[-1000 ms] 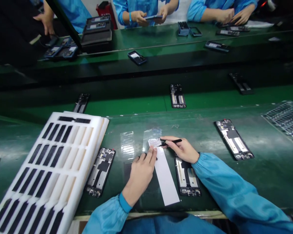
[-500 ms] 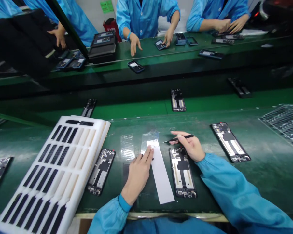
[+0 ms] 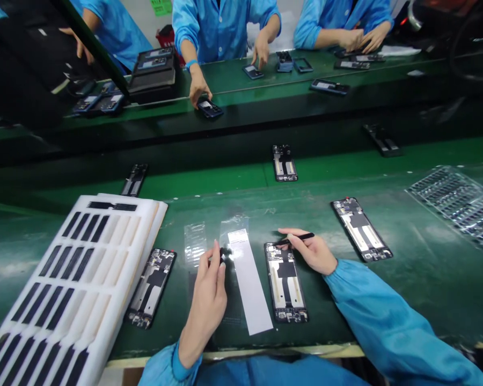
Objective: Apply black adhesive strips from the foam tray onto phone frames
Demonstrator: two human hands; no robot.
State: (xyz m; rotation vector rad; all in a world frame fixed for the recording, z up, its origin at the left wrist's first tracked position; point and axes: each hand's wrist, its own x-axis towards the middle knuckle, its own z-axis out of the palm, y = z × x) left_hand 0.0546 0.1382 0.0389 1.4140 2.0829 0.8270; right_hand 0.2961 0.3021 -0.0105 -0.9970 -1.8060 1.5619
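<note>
The left hand [image 3: 209,292] pinches a small dark part [image 3: 224,254] between thumb and fingertips, just above the top end of the white strip [image 3: 249,284] lying on the green desk [image 3: 386,289], while the right hand [image 3: 312,251] grips a thin black tool [image 3: 295,238] pen-fashion, its tip over the upper end of the phone frame [image 3: 285,281] beside the strip. To my eye, the part is best kept lightly pinched and level, with the right wrist braced on the desk so the tip stays steady

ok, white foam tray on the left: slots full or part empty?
Part empty. The foam tray holds black strips in most slots, but several slots to their right show bare white foam.
</note>
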